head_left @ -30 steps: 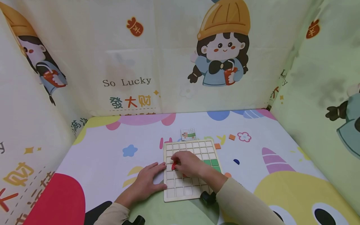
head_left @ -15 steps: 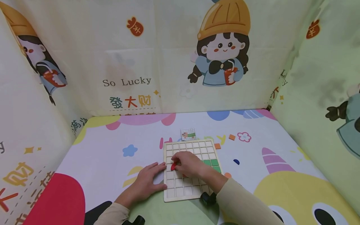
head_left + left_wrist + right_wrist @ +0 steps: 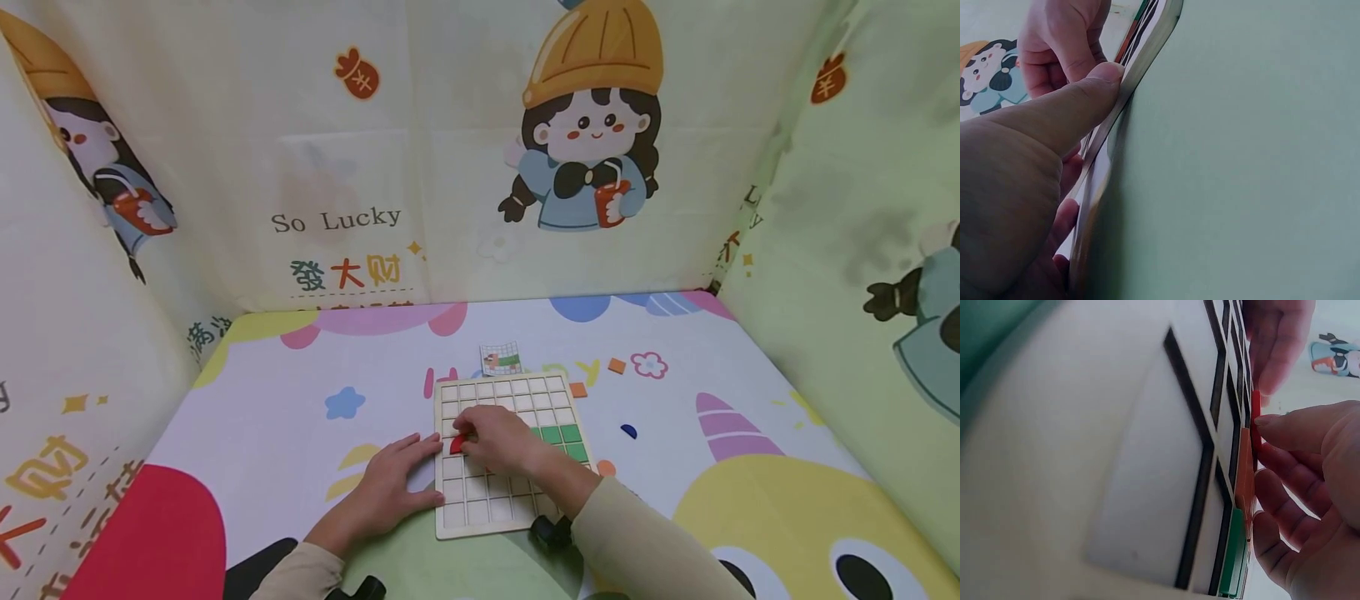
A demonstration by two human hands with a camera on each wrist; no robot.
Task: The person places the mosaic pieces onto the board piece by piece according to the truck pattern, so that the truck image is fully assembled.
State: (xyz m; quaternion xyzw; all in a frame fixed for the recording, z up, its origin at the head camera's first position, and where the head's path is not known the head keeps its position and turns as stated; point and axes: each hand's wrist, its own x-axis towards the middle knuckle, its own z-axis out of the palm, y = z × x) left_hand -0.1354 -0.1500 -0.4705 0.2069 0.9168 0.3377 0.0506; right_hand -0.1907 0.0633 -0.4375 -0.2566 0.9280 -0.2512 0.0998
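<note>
Red piece (image 3: pixel 457 445) shifted left, pinched in right hand (image 3: pixel 497 439), left hand (image 3: pixel 392 486) splayed, card (image 3: pixel 501 359) in head view only

Right hand (image 3: pixel 1319 472) pinches thin red piece (image 3: pixel 1255 405) over pale grid board with dark-sided dividers (image 3: pixel 1141 494)! Left hand (image 3: pixel 1280 350) just beyond, close by red. Flat orange piece (image 3: pixel 1244 469) beside it, flat green piece (image 3: pixel 1230 553) nearer camera, blue-clad cartoon print (image 3: pixel 1339 361) behind.

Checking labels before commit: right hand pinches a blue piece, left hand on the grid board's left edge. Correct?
Not blue: the head view shows the right hand pinching a red piece. Rest stands: left hand on the left edge of the grid board.
</note>
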